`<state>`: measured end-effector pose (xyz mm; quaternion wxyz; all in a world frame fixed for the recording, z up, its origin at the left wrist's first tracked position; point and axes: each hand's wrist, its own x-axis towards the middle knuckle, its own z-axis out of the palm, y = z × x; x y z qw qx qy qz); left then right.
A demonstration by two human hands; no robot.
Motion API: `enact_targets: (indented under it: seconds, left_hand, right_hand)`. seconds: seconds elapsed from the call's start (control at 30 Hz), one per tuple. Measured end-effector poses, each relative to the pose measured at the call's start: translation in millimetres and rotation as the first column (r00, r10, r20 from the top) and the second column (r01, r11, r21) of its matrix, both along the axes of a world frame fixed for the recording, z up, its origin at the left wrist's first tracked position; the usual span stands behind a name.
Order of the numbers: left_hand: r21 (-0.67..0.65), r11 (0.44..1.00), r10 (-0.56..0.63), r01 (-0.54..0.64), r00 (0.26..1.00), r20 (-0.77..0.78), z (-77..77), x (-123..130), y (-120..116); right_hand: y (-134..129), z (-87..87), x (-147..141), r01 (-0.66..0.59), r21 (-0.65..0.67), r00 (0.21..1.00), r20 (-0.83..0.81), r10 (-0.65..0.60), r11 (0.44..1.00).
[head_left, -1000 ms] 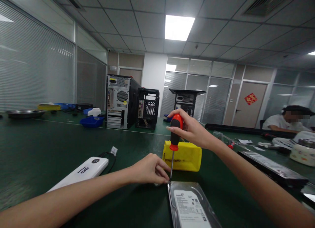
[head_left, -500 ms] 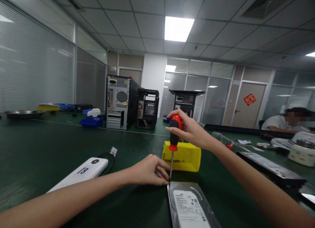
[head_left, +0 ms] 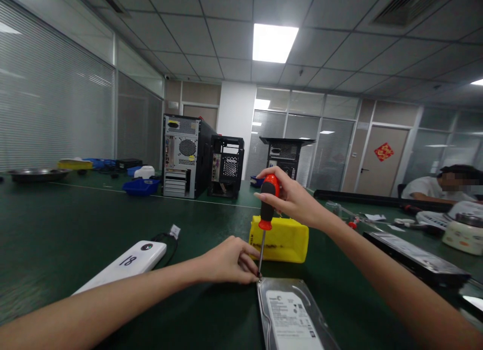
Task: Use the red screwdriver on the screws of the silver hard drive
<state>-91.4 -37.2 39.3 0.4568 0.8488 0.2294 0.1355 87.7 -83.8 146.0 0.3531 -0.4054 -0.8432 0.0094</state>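
- Over the last second almost nothing had changed: both hands and the red-and-black screwdriver with a thin metal shaft (head_left: 267, 209) kept nearly the same places, which suggested slow, fine work at one spot rather than a finished step
- The right hand (head_left: 296, 201) was closed around the screwdriver's handle, thumb on the near left side and fingers wrapped over the top, the shaft standing almost upright with a slight lean
- The left hand (head_left: 230, 262) was curled, its fingertips gathered close by the shaft's lower end; whether they pinched anything small could not be told
- The flat silver metal hard drive with a white label (head_left: 294, 320) lay on the dark green table (head_left: 211, 320), near and right of centre; the screwdriver's tip met or hovered at its far left corner, too small to tell which
- A yellow plastic bin (head_left: 287, 241) stood just beyond the drive
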Motion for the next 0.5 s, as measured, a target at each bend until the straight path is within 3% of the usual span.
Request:
enact_targets:
  seconds: [0.5]
  left_hand:
    - [-0.052, 0.998, 0.025, -0.025, 1.0, -0.008, 0.8, 2.5, -1.7]
  right_hand:
    - [-1.2, 1.4, -0.2, -0.004, 0.043, 1.0, 0.023, 0.003, 0.999]
